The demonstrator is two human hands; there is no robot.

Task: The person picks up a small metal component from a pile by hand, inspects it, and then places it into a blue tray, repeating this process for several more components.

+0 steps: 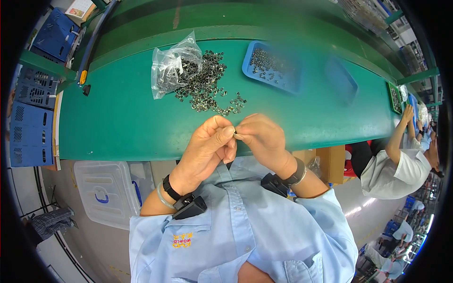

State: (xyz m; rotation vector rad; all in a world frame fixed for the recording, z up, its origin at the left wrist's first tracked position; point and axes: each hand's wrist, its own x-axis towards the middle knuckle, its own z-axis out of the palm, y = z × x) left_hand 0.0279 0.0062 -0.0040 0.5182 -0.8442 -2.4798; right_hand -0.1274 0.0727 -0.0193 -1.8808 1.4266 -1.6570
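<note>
My left hand [206, 144] and my right hand [265, 141] meet fingertip to fingertip over the near edge of the green table. Between them they pinch a small dark part [235, 133], mostly hidden by the fingers. Both hands are closed. Just beyond them lies a loose pile of small black-and-metal parts [206, 80]. The pile spills out of a clear plastic bag [165, 70]. Back and to the right, a blue tray [247, 66] holds more small metal pieces; its right side is blurred.
A second blue tray [343, 81], blurred, lies farther right on the green table [122, 118]. A green tray [395, 98] stands near a co-worker [394, 172] at the right. Blue crates [33, 137] stack at the left. A clear lidded box [101, 191] and a cardboard box [330, 165] sit below table level.
</note>
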